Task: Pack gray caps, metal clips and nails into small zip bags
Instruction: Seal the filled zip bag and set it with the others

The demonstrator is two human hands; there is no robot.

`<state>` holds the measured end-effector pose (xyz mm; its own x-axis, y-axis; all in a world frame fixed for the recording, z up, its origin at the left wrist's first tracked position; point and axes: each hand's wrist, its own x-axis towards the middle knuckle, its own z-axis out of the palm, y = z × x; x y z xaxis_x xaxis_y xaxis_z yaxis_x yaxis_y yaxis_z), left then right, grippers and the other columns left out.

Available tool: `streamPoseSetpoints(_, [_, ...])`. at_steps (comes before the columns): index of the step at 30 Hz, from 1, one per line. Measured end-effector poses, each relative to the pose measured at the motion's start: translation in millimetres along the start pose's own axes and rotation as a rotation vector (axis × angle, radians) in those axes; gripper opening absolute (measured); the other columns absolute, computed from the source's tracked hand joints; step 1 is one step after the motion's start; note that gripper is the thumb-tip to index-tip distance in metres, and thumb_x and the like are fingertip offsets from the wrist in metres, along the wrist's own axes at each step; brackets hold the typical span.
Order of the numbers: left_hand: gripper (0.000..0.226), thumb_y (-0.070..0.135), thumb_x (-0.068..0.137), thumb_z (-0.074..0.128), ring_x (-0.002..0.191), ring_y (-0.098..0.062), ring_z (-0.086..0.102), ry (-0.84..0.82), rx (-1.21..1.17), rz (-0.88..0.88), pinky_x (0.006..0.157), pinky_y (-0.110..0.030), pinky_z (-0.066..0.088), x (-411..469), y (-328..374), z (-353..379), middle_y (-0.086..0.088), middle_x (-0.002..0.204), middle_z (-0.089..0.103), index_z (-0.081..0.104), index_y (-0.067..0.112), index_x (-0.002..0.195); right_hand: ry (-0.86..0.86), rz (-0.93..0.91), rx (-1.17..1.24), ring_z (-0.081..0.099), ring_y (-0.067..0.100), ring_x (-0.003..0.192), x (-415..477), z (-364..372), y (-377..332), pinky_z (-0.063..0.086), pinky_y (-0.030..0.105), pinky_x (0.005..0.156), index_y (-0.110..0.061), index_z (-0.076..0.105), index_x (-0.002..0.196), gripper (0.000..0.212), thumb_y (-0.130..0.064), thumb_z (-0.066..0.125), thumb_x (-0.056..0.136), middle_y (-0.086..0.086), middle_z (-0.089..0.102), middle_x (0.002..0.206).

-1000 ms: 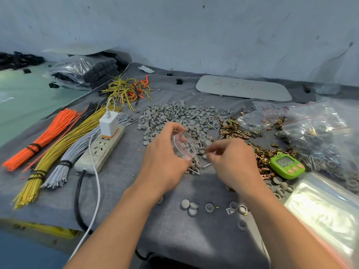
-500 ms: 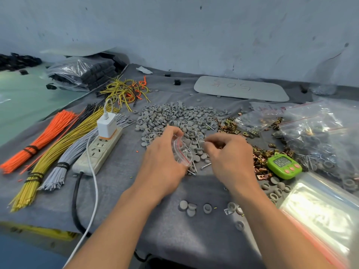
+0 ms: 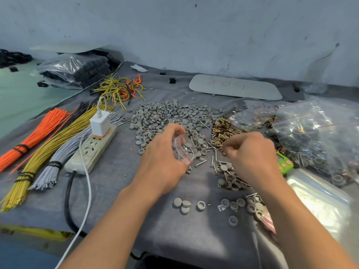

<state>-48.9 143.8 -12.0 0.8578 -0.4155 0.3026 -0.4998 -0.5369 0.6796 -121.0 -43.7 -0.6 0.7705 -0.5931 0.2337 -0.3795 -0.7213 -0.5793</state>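
Fingers (image 3: 175, 131) of the left hand (image 3: 163, 162) are curled round a small zip bag (image 3: 183, 152), which is gripped above the middle of the table (image 3: 136, 220) with its red-striped mouth turned to the right. The right hand (image 3: 252, 156) is held just beside it, apart from the bag, fingers bent tightly inward and thumb laid against the fingertips; whether anything is pinched there cannot be told.

Toward the near edge, a few loose gray caps (image 3: 184, 205) are scattered between the forearms. Under the right wrist a small heap of caps and nails (image 3: 229, 179) is seen, and single nails (image 3: 201, 163) lie just below the bag. A green timer (image 3: 284, 164) is partly hidden behind the right hand. Along the left edge, bundles of orange wires (image 3: 37, 133), yellow wires (image 3: 48, 148) and gray wires (image 3: 64, 152) are laid beside a power strip (image 3: 93, 148) with a white charger (image 3: 100, 123) plugged in.

Beyond the hands the large pile of caps (image 3: 171, 117) is spread, with metal clips (image 3: 223, 129) heaped just to its right. Filled clear bags (image 3: 320, 136) are stacked at the right edge.
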Motion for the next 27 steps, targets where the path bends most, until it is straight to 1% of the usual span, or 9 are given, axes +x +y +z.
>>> streamPoseSetpoints(2, [0.058, 0.023, 0.075, 0.085, 0.079, -0.005, 0.059, 0.0, 0.007, 0.003, 0.066, -0.026, 0.043, 0.4, 1.2, 1.1, 0.015, 0.102, 0.066, 0.046, 0.047, 0.111, -0.081, 0.059, -0.316, 0.07, 0.031, 0.088, 0.8, -3.9, 16.3, 0.052, 0.034, 0.079, -0.032, 0.081, 0.083, 0.014, -0.023, 0.071, 0.083, 0.001, 0.078, 0.088])
streamPoseSetpoints(5, [0.059, 0.021, 0.075, 0.084, 0.086, -0.004, 0.06, -0.016, 0.02, -0.004, 0.07, -0.029, 0.044, 0.9, 3.0, 3.7, 0.014, 0.104, 0.066, 0.046, 0.048, 0.11, -0.182, 0.068, -0.525, 0.066, 0.03, 0.084, -1.9, -4.7, 30.5, 0.04, 0.033, 0.074, -0.028, 0.077, 0.085, 0.009, -0.032, 0.07, 0.085, 0.001, 0.073, 0.086])
streamPoseSetpoints(7, [0.061, 0.019, 0.074, 0.084, 0.085, -0.002, 0.058, -0.03, 0.036, -0.004, 0.069, -0.029, 0.044, 0.4, 4.4, 6.0, 0.014, 0.105, 0.065, 0.045, 0.048, 0.11, -0.207, 0.047, -0.533, 0.065, 0.029, 0.086, -3.0, -3.9, 34.7, 0.039, 0.034, 0.075, -0.026, 0.075, 0.087, 0.013, -0.037, 0.068, 0.088, 0.0, 0.072, 0.088])
streamPoseSetpoints(9, [0.063, 0.019, 0.074, 0.085, 0.083, -0.002, 0.057, -0.04, 0.055, 0.003, 0.069, -0.028, 0.043, -1.0, 6.4, 8.8, 0.015, 0.106, 0.064, 0.044, 0.049, 0.11, -0.257, 0.019, -0.493, 0.066, 0.03, 0.087, -4.2, -4.5, 35.7, 0.046, 0.034, 0.078, -0.025, 0.075, 0.086, 0.011, -0.031, 0.066, 0.088, 0.002, 0.073, 0.088])
streamPoseSetpoints(12, [0.063, 0.02, 0.074, 0.086, 0.091, -0.009, 0.058, -0.061, 0.072, 0.016, 0.077, -0.03, 0.046, -2.9, 9.9, 12.7, 0.016, 0.111, 0.063, 0.046, 0.048, 0.114, -0.364, 0.003, -0.443, 0.068, 0.03, 0.088, -7.8, -7.0, 31.8, 0.056, 0.038, 0.085, -0.026, 0.076, 0.085, 0.011, -0.024, 0.066, 0.086, 0.003, 0.075, 0.088])
streamPoseSetpoints(20, [0.059, 0.019, 0.077, 0.082, 0.092, -0.011, 0.057, -0.093, 0.128, 0.065, 0.077, -0.028, 0.041, -3.4, 16.8, 25.9, 0.013, 0.111, 0.063, 0.047, 0.043, 0.118, -0.417, -0.061, -0.505, 0.065, 0.03, 0.093, -14.2, -8.6, 26.4, 0.047, 0.035, 0.083, -0.019, 0.067, 0.095, 0.007, -0.017, 0.061, 0.092, 0.003, 0.07, 0.095])
streamPoseSetpoints(23, [0.058, 0.019, 0.078, 0.081, 0.096, -0.013, 0.058, -0.106, 0.129, 0.071, 0.08, -0.031, 0.045, -3.2, 18.2, 28.3, 0.014, 0.112, 0.063, 0.047, 0.042, 0.119, -0.279, -0.043, -0.332, 0.065, 0.026, 0.089, -11.9, -9.5, 30.4, 0.05, 0.035, 0.081, -0.026, 0.064, 0.091, 0.013, -0.014, 0.063, 0.093, 0.001, 0.071, 0.094])
streamPoseSetpoints(25, [0.059, 0.018, 0.077, 0.081, 0.093, -0.012, 0.058, -0.111, 0.132, 0.07, 0.077, -0.029, 0.043, -2.9, 18.7, 29.7, 0.014, 0.112, 0.063, 0.047, 0.042, 0.119, -0.153, -0.017, -0.007, 0.064, 0.016, 0.074, -9.6, -10.9, 32.4, 0.049, 0.03, 0.068, -0.027, 0.064, 0.084, 0.017, -0.015, 0.065, 0.095, -0.004, 0.07, 0.082])
streamPoseSetpoints(27, [0.059, 0.017, 0.076, 0.081, 0.093, -0.013, 0.058, -0.115, 0.129, 0.068, 0.076, -0.03, 0.044, -2.9, 19.6, 31.4, 0.014, 0.111, 0.063, 0.047, 0.042, 0.118, -0.1, -0.001, 0.334, 0.058, 0.01, 0.06, -10.2, -13.5, 29.2, 0.045, 0.027, 0.059, -0.029, 0.068, 0.088, 0.015, -0.015, 0.069, 0.094, -0.005, 0.071, 0.073])
